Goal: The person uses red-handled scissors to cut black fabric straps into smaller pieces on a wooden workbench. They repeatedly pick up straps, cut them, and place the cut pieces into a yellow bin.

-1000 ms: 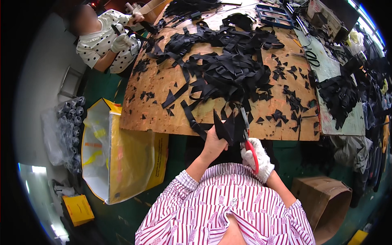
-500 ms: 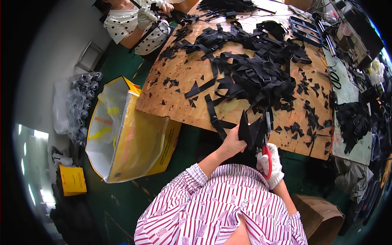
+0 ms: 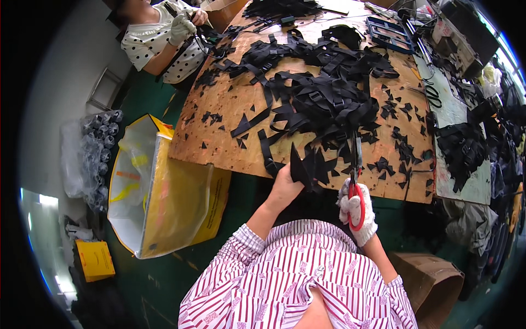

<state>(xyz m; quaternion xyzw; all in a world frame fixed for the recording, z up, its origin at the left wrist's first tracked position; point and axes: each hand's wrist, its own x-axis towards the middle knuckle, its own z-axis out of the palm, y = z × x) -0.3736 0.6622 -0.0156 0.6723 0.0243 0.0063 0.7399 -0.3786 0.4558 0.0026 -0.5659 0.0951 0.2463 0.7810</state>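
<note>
My bare left hand point(image 3: 285, 187) is closed on a black fabric piece point(image 3: 308, 169) with pointed corners, held just off the near edge of the table. My right hand point(image 3: 362, 219), in a white knit glove, grips red-handled scissors point(image 3: 357, 154). Their blades point away from me over the table edge, a little right of the fabric and apart from it. Beyond both hands lies a tangled heap of black webbing straps point(image 3: 329, 96), some with buckles. One strap point(image 3: 265, 153) trails down toward my left hand.
Small black triangular offcuts point(image 3: 404, 143) are scattered over the wooden table point(image 3: 203, 151). A yellow-and-white bag point(image 3: 189, 203) stands open at left. A cardboard box point(image 3: 430, 279) is low on the right. A blue tray point(image 3: 389, 34) lies at the back. Across the far left corner, a person point(image 3: 164, 46) handles black straps.
My left hand has moved left with the fabric, away from the scissors. The scissors have come clear of the fabric. The whole view has shifted slightly.
</note>
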